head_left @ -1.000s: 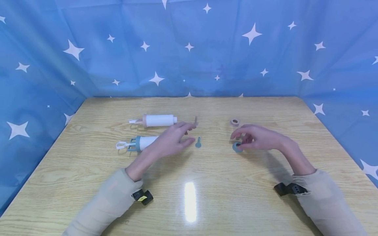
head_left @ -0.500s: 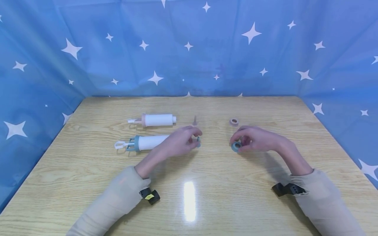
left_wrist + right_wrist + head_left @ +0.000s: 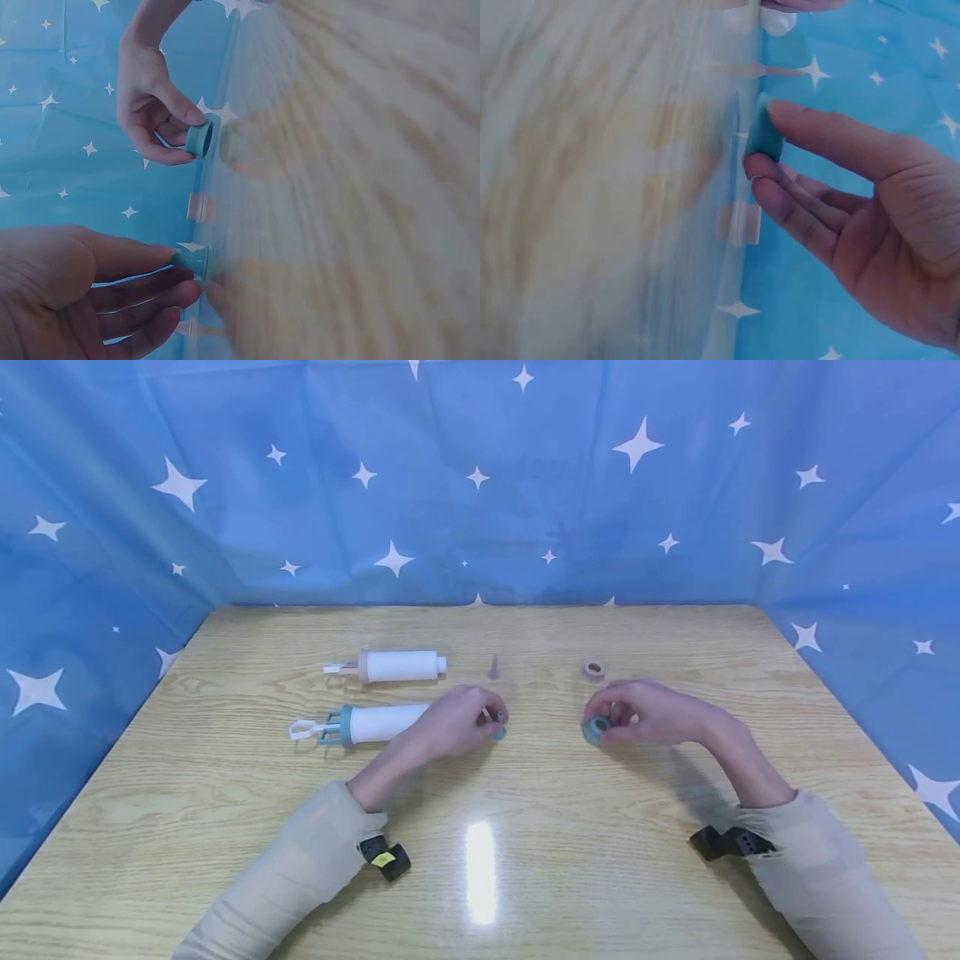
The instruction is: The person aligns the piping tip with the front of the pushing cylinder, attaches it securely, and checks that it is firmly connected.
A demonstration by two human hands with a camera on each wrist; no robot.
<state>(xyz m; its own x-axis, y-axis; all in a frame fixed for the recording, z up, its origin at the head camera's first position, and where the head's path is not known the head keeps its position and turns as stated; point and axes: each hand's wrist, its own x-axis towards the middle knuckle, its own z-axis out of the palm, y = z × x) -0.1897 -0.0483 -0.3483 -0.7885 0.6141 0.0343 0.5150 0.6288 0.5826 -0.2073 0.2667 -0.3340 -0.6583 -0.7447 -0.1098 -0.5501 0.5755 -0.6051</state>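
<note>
My left hand [image 3: 461, 722] pinches a small teal nozzle [image 3: 193, 260] between thumb and fingertips, flared base down, at or just above the table. In the head view, fingers partly hide that nozzle. To the right, my right hand [image 3: 660, 714] holds a teal ring [image 3: 597, 729] by its rim between thumb and fingers; the ring [image 3: 766, 133] is tilted. Behind my left hand lies a white syringe-like tube [image 3: 386, 723] with a teal collar and a white ring-ended plunger. The hand covers its right end.
Farther back lies a similar white tube [image 3: 405, 666] with a pinkish collar. A pinkish nozzle [image 3: 494, 668] stands upright to its right, and a pinkish ring [image 3: 593, 670] lies behind my right hand. A blue star-patterned curtain [image 3: 480, 527] borders the wooden table [image 3: 585, 860].
My left hand has moved right to the teal nozzle and closed its fingers on it. My right fingers have closed on the teal ring and tilted it.
</note>
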